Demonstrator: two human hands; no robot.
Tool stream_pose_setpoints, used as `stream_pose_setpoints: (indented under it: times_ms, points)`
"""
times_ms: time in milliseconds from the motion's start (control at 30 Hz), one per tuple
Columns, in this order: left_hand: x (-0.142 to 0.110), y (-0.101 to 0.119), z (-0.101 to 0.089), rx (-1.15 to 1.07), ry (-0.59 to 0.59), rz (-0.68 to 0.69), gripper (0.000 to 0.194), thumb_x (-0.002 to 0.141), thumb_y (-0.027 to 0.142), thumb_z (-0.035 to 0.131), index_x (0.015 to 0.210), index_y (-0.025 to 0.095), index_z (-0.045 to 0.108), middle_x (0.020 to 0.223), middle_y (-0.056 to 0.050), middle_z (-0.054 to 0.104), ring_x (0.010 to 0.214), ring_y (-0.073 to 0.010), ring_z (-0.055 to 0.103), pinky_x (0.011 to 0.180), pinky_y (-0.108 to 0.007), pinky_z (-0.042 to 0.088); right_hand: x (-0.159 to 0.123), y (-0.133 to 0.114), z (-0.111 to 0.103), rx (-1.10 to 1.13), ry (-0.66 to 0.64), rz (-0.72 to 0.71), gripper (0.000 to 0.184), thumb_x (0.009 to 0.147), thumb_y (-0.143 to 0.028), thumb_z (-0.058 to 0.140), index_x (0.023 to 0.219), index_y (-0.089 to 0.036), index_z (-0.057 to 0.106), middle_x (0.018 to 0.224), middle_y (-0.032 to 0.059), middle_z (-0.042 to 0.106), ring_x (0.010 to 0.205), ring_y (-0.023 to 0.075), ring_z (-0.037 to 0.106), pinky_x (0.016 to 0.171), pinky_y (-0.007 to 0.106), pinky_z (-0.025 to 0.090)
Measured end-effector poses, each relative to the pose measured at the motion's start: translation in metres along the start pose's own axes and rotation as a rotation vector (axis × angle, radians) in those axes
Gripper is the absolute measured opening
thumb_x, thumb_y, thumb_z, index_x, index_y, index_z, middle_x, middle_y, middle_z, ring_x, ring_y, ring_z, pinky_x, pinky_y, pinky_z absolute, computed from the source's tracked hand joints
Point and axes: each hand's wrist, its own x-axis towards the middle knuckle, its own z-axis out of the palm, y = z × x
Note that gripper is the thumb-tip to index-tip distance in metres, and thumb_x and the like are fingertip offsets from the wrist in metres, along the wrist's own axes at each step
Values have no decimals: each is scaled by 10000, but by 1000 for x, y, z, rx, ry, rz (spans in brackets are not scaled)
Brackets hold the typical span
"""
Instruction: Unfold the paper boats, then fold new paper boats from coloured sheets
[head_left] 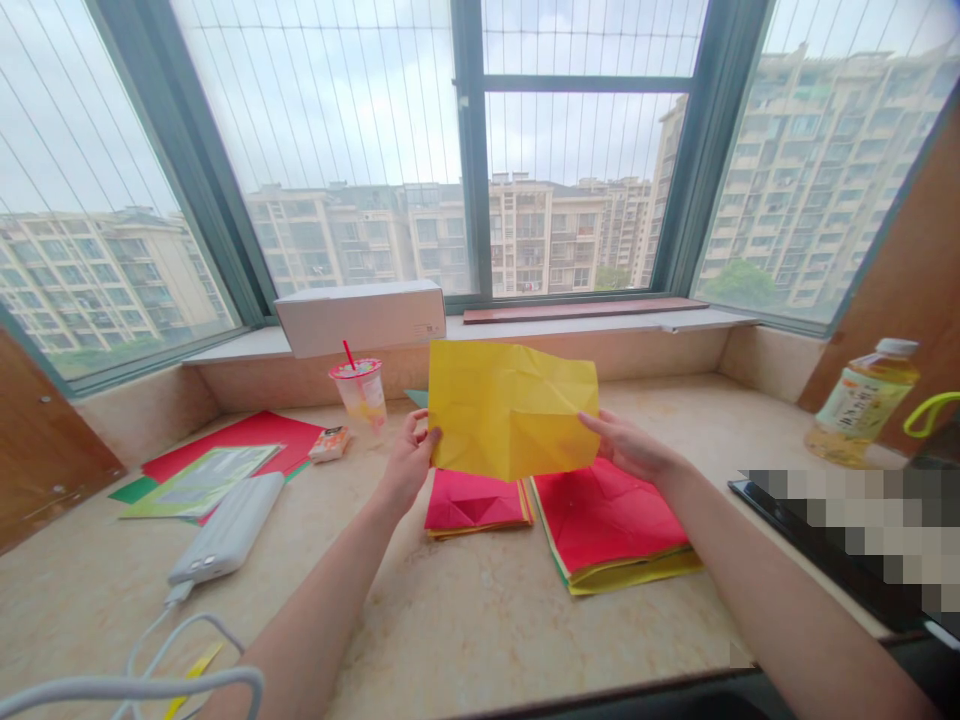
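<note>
1. Yellow sheet (480,410): paper, matt, creased.
2. Small stack (474,500), large stack (615,515): paper, matt; red top faces crease-marked.
3. Countertop (480,620): stone-like, mottled, smooth, faint sheen.
4. Drink cup (360,395): clear plastic. Straw (349,354): plastic in appearance.
5. Bottle (859,405): transparent plastic, glossy.
6. White power bank (229,530): smooth, plastic-looking, soft sheen. Cable (150,688): smooth plastic sheath.
7. Long box (360,320): cardboard-like, smooth, matt.
8. Side panel (45,450): brown, wood-look.
9. Window frame (471,150): metal in appearance, low sheen.
10. Flat packet (210,482): shiny film.
</note>
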Motion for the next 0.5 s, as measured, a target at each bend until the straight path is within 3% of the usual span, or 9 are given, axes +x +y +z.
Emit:
stream_pose_setpoints:
  times_ms: [167,300,500]
  points:
    - [1,-2,-2,-66,42,44,472,708,368,707,1082,244,449,780,22,706,688,-163,693,628,-251,520,-8,1,-3,-91,-155,81,452,879,-451,633,1294,-277,583,1302,82,640,1176,249,616,896,346,555]
    - [2,-4,-3,-103,71,45,463,722,352,703,1094,255,444,831,9,715,717,-176,701,598,-251,521,-9,-1,-8,-201,-240,92,464,845,-381,691,1280,-242,608,1290,94,644,1181,255,606,903,348,548]
    - [3,-3,-4,-79,110,19,427,732,365,733,1071,198,534,917,-61,735,758,-190,700,534,-228,509,1,2,-9,-202,-68,16,403,763,-361,768,1102,-153,704,1067,104,740,901,219,709,778,308,585]
